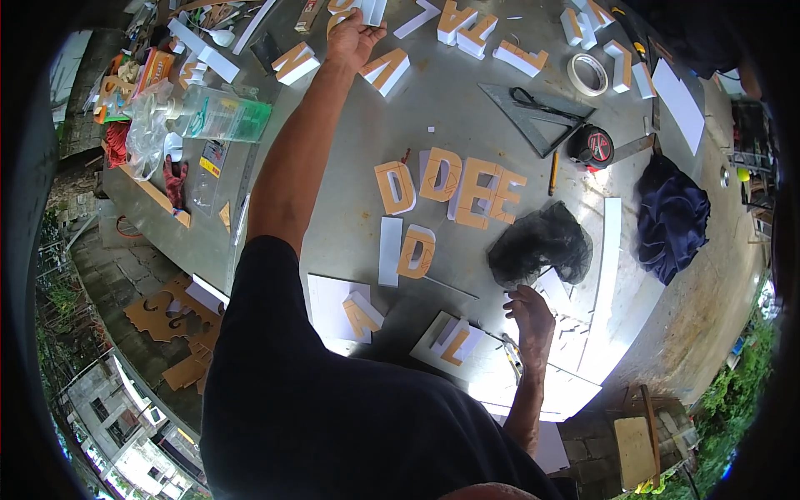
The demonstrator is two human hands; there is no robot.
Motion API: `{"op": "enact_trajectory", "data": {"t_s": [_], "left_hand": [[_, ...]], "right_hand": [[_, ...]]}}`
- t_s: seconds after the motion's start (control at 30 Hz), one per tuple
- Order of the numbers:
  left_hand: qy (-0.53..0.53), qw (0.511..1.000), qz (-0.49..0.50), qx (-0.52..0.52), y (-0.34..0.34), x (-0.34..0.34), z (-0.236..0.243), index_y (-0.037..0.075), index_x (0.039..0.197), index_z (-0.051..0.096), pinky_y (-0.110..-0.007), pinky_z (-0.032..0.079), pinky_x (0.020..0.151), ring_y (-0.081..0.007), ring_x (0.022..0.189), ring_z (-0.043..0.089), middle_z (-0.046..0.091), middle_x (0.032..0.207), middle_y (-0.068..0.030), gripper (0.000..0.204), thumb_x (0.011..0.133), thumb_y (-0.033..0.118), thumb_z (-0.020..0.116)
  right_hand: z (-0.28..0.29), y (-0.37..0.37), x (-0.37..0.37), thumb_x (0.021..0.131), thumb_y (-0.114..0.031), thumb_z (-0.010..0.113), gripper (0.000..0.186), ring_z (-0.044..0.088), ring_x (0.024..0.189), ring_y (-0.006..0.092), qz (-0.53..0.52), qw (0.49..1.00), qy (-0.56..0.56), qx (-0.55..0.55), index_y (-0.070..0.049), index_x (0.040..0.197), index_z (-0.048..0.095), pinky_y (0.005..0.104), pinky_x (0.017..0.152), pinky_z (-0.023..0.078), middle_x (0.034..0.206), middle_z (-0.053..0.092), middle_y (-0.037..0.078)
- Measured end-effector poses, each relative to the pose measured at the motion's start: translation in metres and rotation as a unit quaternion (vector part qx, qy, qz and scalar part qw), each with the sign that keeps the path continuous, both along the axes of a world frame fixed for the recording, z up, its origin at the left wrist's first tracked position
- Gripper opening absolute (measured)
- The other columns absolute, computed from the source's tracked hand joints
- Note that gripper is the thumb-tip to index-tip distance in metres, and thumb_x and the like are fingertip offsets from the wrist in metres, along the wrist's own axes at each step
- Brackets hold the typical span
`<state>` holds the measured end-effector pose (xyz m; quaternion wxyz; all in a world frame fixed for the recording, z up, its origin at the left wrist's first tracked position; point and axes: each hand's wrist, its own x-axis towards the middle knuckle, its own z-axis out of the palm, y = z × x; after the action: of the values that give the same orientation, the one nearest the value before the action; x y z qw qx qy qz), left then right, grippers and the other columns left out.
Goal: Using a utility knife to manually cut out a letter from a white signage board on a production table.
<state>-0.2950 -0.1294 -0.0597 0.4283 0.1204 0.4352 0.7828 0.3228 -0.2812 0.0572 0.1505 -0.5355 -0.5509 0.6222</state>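
Observation:
At the far edge of the table, my left hand [354, 42] reaches out and closes on a white-sided block letter [373, 12] with a brown cardboard face. Beside it lie two more block letters, one to the left [296, 63] and one to the right [386, 72]. Close to my body, my right hand [532, 323] hovers with loosely bent fingers apart and nothing visible in them. It is nearest to a crumpled black mesh cloth [540, 244] and a cutting tool [512, 357]. Several cardboard-faced letters [478, 193] lie mid-table.
To the right are a tape measure [592, 147], a set square [529, 117], a masking tape roll [587, 75], a pencil [554, 172] and a dark blue cloth [673, 217]. A clear green-tinted plastic bottle [225, 115] lies left. White strips [602, 279] stretch along the near right.

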Motion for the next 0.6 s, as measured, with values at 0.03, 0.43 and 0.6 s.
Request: {"op": "enact_trajectory", "data": {"t_s": [0.03, 0.43, 0.6], "left_hand": [[0.0, 1.0, 0.001, 0.0, -0.001, 0.0, 0.001, -0.005, 0.124, 0.054, -0.043, 0.059, 0.083, -0.0313, 0.091, 0.067, 0.065, 0.105, -0.0186, 0.033, 0.11, 0.024, 0.046], [0.592, 0.752, 0.186, -0.222, -0.015, 0.057, 0.052, 0.003, 0.107, 0.076, -0.029, 0.056, 0.063, -0.0142, 0.068, 0.068, 0.074, 0.096, -0.0112, 0.028, 0.084, 0.018, 0.083], [0.698, 0.682, 0.204, -0.081, -0.027, 0.071, 0.075, 0.004, 0.111, 0.075, -0.032, 0.056, 0.063, -0.0151, 0.069, 0.068, 0.074, 0.098, -0.0106, 0.031, 0.084, 0.017, 0.083]], "right_hand": [[0.001, 0.0, 0.0, 0.098, -0.023, 0.068, 0.042, 0.07, 0.092, 0.0199, 0.001, 1.0, 0.0, 0.0, 0.005, 0.129, 0.061, 0.0318, 0.079, 0.055, 0.109, 0.072, 0.014], [0.001, -0.003, 0.0, 0.097, -0.022, 0.067, 0.041, 0.07, 0.092, 0.0199, 0.0, 1.0, 0.0, 0.0, 0.005, 0.128, 0.062, 0.032, 0.079, 0.055, 0.109, 0.072, 0.015], [0.003, -0.002, -0.001, 0.098, -0.021, 0.066, 0.04, 0.07, 0.092, 0.0199, 0.002, 1.0, 0.0, 0.001, 0.005, 0.128, 0.062, 0.0321, 0.079, 0.055, 0.109, 0.072, 0.015]]}}
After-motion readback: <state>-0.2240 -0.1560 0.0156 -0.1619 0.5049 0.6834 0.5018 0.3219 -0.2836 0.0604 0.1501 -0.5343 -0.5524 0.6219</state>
